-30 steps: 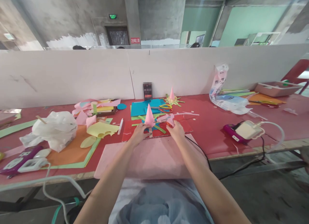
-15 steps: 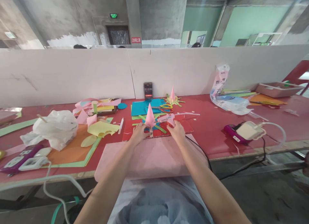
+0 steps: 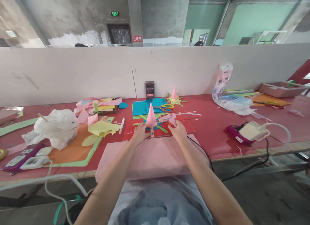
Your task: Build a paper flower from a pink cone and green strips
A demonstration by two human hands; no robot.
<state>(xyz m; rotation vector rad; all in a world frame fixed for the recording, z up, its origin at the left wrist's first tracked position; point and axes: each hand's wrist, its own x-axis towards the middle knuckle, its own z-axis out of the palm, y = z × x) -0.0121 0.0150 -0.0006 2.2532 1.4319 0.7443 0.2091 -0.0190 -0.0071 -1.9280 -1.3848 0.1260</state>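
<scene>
The pink cone [image 3: 151,116] stands upright near the middle of the bench [image 3: 209,117], above a blue paper piece with green strips [image 3: 162,128] on a red board [image 3: 130,129]. The cone hides the middle of that paper piece, so how the two join cannot be made out. The left hand [image 3: 140,134] is at the cone's lower left side, fingers slightly parted; I cannot tell whether it grips the cone or only steadies the work. The right hand [image 3: 178,131] is closed around the handle of a pink glue gun [image 3: 167,118], its nozzle near the cone's base, the tip too small to read. Behind lie scissors [image 3: 167,107] on blue sheets [image 3: 138,108], and a second pink cone [image 3: 174,93] amid green strips. A phone [image 3: 149,90] leans on the partition [image 3: 97,73], its screen pixelated. Farther left, a crumpled white bag [image 3: 58,125] covers part of an orange sheet [image 3: 72,150]; a yellow ring [image 3: 2,153] is cut off by the left edge.
</scene>
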